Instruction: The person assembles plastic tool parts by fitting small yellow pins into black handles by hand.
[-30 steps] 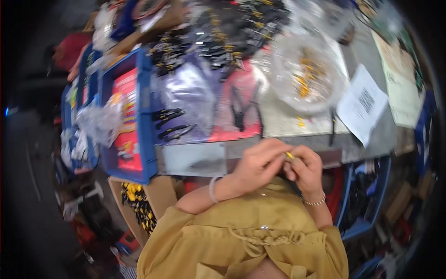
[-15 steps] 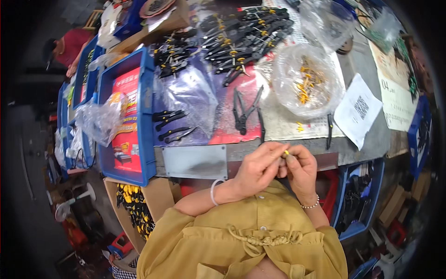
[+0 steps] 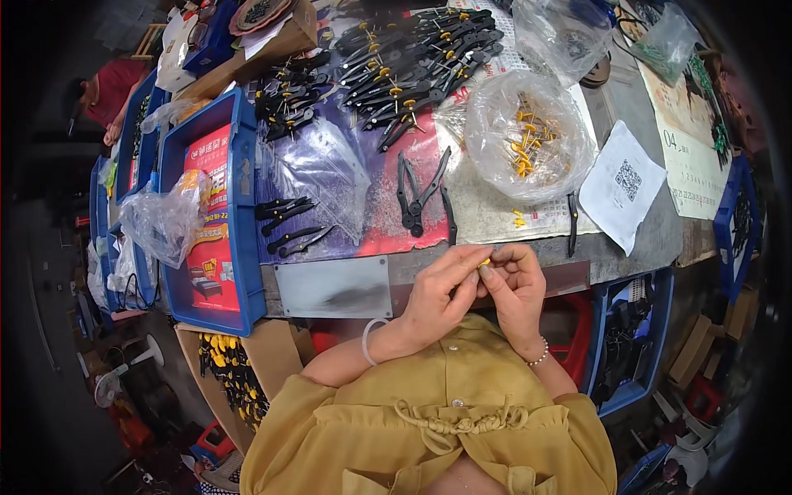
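Note:
Close to my body, in front of the bench edge, my left hand (image 3: pixel 436 299) and my right hand (image 3: pixel 518 301) meet fingertip to fingertip. Pinched between them is a small yellow piece (image 3: pixel 485 261); the fingers cover most of it. Beyond my hands a pair of black pliers (image 3: pixel 414 213) lies with its handles spread. A clear plastic bag (image 3: pixel 487 157) stands opened to the right, holding yellow-headed metal pins (image 3: pixel 526 142). A few tiny yellow pieces (image 3: pixel 518 219) lie just in front of that bag.
Many black pliers with yellow-headed pins (image 3: pixel 412 70) cover the back of the bench. At left stands a blue tray (image 3: pixel 245 206), near a few loose pliers (image 3: pixel 289 227). A white printed sheet (image 3: pixel 623 186) lies right. Below the bench are a cardboard box (image 3: pixel 280 363) and a blue crate (image 3: pixel 660 346).
The bench scene has shifted slightly left in the picture. My hands stay together on the small yellow piece, with only slight changes in my fingers.

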`<move>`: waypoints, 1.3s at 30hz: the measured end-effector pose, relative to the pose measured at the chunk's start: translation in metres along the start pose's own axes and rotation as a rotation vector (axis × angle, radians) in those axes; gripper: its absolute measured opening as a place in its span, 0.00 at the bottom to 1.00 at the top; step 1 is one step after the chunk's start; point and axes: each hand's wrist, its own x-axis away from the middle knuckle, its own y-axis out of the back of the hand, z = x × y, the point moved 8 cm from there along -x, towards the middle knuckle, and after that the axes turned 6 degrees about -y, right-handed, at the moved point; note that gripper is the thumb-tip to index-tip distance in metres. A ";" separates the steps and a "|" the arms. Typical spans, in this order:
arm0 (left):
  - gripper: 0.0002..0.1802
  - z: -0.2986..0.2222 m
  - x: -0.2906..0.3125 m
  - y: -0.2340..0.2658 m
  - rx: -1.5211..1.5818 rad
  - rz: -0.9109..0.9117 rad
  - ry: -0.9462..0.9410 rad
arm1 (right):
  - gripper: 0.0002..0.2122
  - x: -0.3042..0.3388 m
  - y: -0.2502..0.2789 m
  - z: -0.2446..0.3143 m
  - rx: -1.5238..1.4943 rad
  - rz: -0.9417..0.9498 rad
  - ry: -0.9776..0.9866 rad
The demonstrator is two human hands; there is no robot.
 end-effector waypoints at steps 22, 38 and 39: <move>0.34 0.026 0.011 -0.013 0.048 0.059 0.128 | 0.07 -0.009 -0.006 0.022 0.869 -0.130 0.549; 0.32 0.027 0.005 -0.018 0.451 0.019 0.271 | 0.03 -0.035 0.027 -0.011 -0.047 -0.038 -0.033; 0.32 0.030 0.004 -0.017 0.452 0.018 0.271 | 0.03 -0.037 0.023 -0.013 -0.242 0.014 -0.090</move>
